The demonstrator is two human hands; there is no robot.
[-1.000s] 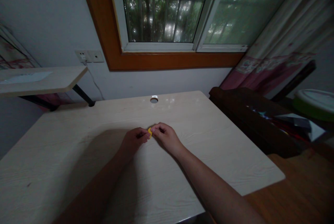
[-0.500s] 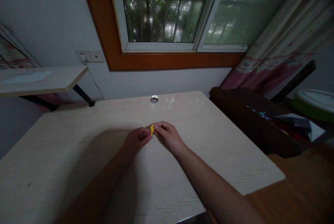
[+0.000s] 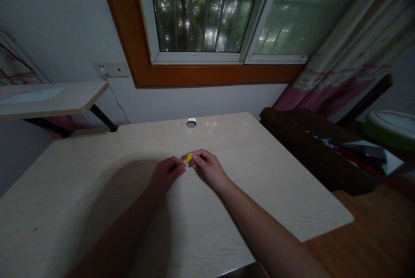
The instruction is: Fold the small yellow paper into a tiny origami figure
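Note:
A small yellow piece (image 3: pixel 188 157), perhaps folded paper, is pinched between my two hands above the middle of a pale wooden desk (image 3: pixel 97 191). My left hand (image 3: pixel 167 173) has its fingers curled and grips the piece's left end. My right hand (image 3: pixel 207 167) is also closed and pinches the right end with fingertips and thumb. Both forearms reach in from the bottom edge. Most of the yellow piece is hidden by my fingers.
A cable hole (image 3: pixel 191 123) sits near the desk's far edge, below a wood-framed window (image 3: pixel 201 14). A second desk (image 3: pixel 48 98) stands at the left by wall sockets (image 3: pixel 110 69). Dark furniture (image 3: pixel 308 139) with papers, a curtain (image 3: pixel 350 62) and a green-rimmed tub (image 3: pixel 391 127) crowd the right.
The yellow piece has turned from upright to tilted, lying more sideways, and both hands have shifted slightly away from me on the desk.

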